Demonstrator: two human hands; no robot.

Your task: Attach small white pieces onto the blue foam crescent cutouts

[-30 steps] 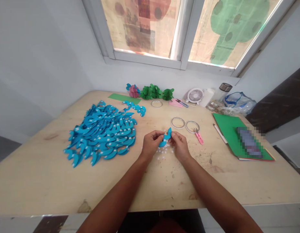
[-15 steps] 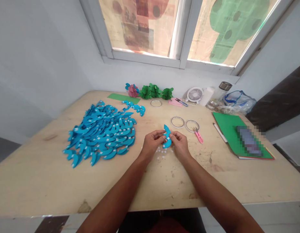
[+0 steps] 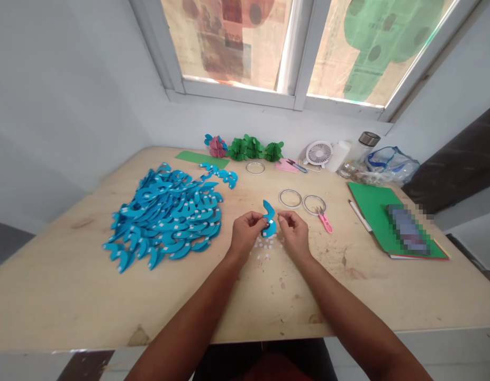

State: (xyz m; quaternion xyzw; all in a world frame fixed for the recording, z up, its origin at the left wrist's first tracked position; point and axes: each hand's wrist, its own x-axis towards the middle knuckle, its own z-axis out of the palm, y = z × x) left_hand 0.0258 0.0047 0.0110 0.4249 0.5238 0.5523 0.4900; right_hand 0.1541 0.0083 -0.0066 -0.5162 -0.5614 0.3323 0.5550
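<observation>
Off comes the right hand [image 3: 296, 234] from the blue strip [image 3: 269, 215], drawn just to its right! Left hand [image 3: 246, 233] has the strip alone now, thumb and fingers pinched on its side, held up at the near middle of the table [image 3: 269, 301]. Right fingertips sit close together; whether they grip anything small, can't tell. White bits [image 3: 264, 244] lie scattered below, the blue pile [image 3: 169, 214] spreads left, pink snips [image 3: 326, 222] rest right, touching a ring [image 3: 314, 213].
</observation>
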